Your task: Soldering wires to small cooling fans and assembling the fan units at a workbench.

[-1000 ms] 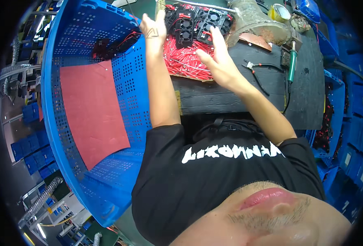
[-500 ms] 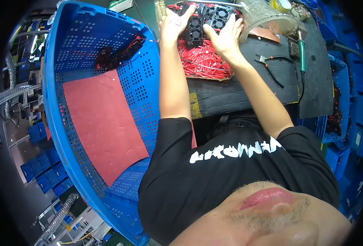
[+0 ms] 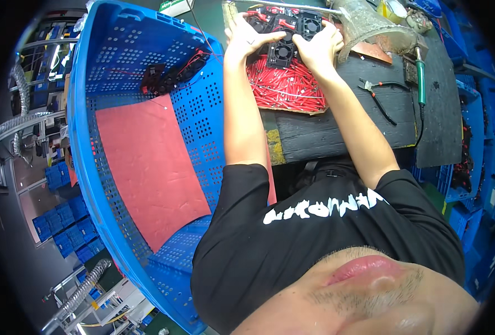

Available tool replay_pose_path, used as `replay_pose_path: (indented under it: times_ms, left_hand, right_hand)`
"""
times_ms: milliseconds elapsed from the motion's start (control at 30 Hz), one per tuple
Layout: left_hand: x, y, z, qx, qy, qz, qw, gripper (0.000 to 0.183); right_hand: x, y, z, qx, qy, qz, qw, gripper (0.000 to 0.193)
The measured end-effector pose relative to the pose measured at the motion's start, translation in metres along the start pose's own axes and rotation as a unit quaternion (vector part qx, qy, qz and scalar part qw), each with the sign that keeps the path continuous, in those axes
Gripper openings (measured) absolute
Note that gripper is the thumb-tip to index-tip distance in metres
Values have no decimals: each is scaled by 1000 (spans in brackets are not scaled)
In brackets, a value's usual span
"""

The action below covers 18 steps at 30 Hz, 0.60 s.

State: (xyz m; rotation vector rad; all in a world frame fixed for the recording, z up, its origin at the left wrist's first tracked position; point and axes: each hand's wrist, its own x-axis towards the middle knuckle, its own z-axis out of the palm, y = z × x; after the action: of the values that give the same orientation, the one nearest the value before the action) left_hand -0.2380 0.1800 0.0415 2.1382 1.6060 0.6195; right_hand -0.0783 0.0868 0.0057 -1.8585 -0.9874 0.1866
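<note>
A row of black, square plastic fans with round rotors and red wires [image 3: 281, 54] sits over the box of slim red tube-like pieces [image 3: 289, 88], the grip of the left hand [image 3: 246, 39] and of the right hand [image 3: 320, 51] clamped on its two sides, thumbs over the front and fingers hiding the edges. A thin metal rod [image 3: 295, 6] crosses just beyond, and a cloudy funnel-shaped hood [image 3: 363, 25] crowds the right. Farther out, black-handled pliers [image 3: 383, 108] and a green-handled soldering iron [image 3: 421, 84] lie on the dark counter [image 3: 309, 135], opposite a perforated blue plastic crate [image 3: 81, 134] holding more fans.
</note>
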Motion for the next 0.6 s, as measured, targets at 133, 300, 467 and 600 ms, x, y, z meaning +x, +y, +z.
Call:
replay_pose_path:
  times_ms: [133,300,467,600]
  left_hand:
    - [-4,6,1,-76,28,53,995,136]
    - [-7,12,3,-102,48,48,993,131]
    - [-2,0,-4,-86,15,27,996,117]
    - [0,15,-7,-291,-113,-55,949,112]
  right_hand:
    - [-5,3,-5,41,7,-10,999,90]
    - [-4,-3,-21,57,-15,-12,998,89]
    - [5,-3,-15,84,-69,41,993,93]
    - [15,6,-13,92,-82,74,990,94]
